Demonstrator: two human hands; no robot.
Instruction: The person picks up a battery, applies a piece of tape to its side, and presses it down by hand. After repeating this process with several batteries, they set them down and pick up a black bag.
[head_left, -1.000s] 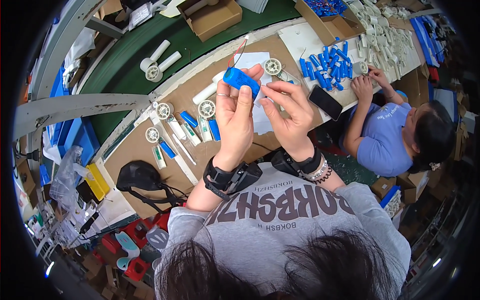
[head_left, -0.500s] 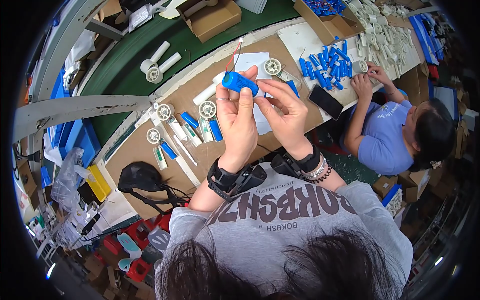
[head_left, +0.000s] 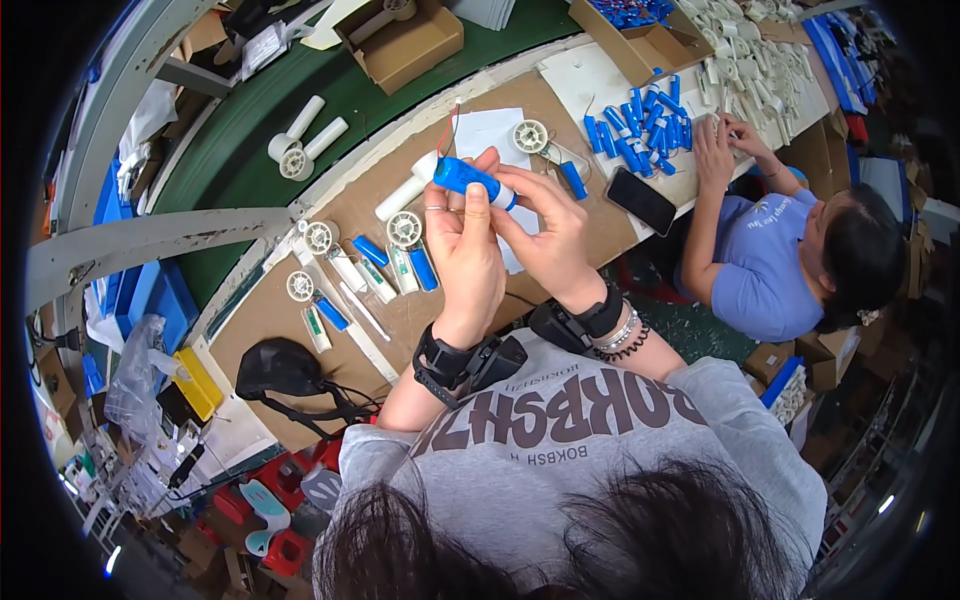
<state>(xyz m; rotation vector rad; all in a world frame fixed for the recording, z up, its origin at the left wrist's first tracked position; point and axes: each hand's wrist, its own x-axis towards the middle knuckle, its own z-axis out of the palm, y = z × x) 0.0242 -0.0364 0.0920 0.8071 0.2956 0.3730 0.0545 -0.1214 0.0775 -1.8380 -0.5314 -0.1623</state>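
Observation:
A blue cylindrical battery (head_left: 462, 177) lies across my hands above the table, slightly tilted, with a thin red and black wire pair and a small white plug rising from its left end. My left hand (head_left: 466, 250) is closed round it, thumb pressed along its near side. My right hand (head_left: 548, 232) pinches its right end with thumb and fingertips, where a white band shows. Beneath the hands lie a white paper sheet (head_left: 487, 128) and a white plastic tube part (head_left: 402, 196). Left of them rest several opened fan-like units, one with a spoked round head (head_left: 404, 229), with blue batteries wired beside them.
A black phone (head_left: 641, 201) lies to the right, near a pile of blue batteries (head_left: 640, 128) and white plastic parts (head_left: 752, 65). A co-worker (head_left: 765, 255) sits at the right. A black bag (head_left: 277, 368) lies at left. Cardboard boxes (head_left: 405, 50) stand at the back.
The battery has come slightly down and tilted, and the white band at its right end now shows. My right fingers have shifted along that end. The co-worker's hands have moved closer together.

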